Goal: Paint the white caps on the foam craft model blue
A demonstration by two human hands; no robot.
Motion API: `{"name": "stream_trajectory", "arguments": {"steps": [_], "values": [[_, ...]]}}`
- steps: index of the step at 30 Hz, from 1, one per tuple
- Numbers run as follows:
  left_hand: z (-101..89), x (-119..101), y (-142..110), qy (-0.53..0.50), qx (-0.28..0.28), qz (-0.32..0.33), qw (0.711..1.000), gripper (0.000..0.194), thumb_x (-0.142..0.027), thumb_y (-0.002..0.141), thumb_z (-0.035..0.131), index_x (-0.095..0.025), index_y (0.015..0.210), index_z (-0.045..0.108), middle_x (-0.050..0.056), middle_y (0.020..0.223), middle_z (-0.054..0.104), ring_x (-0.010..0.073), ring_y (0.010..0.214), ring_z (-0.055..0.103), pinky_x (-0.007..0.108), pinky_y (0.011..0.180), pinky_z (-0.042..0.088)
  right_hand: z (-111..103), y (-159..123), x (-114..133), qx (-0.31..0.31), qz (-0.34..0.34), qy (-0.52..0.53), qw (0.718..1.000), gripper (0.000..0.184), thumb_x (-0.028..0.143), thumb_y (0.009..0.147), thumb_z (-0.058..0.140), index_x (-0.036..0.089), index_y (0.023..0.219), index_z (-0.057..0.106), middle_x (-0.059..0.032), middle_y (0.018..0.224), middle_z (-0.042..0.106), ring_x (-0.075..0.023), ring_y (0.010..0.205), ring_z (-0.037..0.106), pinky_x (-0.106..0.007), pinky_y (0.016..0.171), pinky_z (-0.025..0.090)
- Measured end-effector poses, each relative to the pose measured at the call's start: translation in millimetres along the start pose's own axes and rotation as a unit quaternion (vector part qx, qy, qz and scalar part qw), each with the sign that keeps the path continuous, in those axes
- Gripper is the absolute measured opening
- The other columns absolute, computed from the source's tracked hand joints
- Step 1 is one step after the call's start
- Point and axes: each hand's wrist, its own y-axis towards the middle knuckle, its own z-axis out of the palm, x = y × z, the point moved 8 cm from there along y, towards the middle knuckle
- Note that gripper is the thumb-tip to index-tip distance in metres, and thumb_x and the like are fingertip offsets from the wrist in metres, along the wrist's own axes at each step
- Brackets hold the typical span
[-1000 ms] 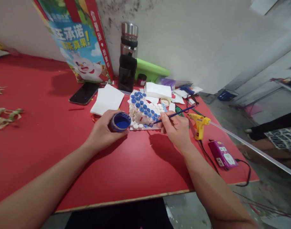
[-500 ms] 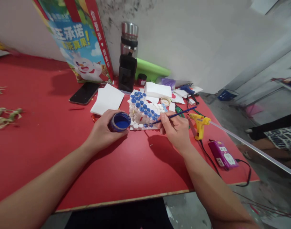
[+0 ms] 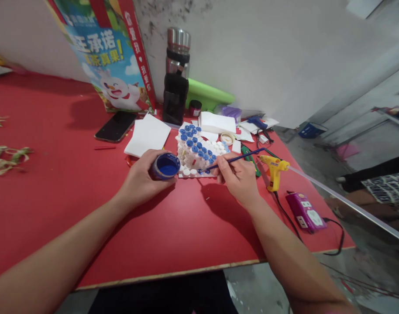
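Observation:
My left hand (image 3: 141, 176) is wrapped round a small jar of blue paint (image 3: 166, 167), its mouth tilted toward me. In my right hand (image 3: 237, 178) a thin paintbrush (image 3: 234, 159) is pinched near its bristle end, the handle pointing up to the right. The brush tip meets the low front row of a white model (image 3: 186, 158) made of small round pieces. Several of its tops are painted blue (image 3: 194, 149); others are white. At the front left edge the round pieces (image 3: 189, 172) are white. My right fingers hide the model's front right corner.
A yellow glue gun (image 3: 274, 170) with a long clear stick lies right of my right hand, by a purple power box (image 3: 306, 212) and its cord. Behind stand a flask (image 3: 176, 78) and a printed bag (image 3: 117, 65). A phone (image 3: 116, 126) and white sheets (image 3: 147, 135) lie left.
The brush tip and my right hand have shifted very slightly left along the model's front row. My left hand holds the jar in nearly the same place.

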Motion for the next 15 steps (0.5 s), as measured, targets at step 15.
{"name": "stream_trajectory", "arguments": {"steps": [15], "values": [[0.4, -1.3, -0.3, 0.002, 0.002, 0.004, 1.000, 0.058, -0.043, 0.076, 0.090, -0.022, 0.126, 0.072, 0.012, 0.129, 0.076, 0.0348, 0.121, 0.073, 0.055, 0.113, 0.060, -3.6, -1.1, -1.5, -0.019, -0.001, 0.000, 1.000, 0.036, 0.044, 0.115, 0.062, 0.022, 0.088, 0.072, 0.0011, 0.066, 0.074, -0.0105, 0.048, 0.066, -0.024, 0.050, 0.053]]}}
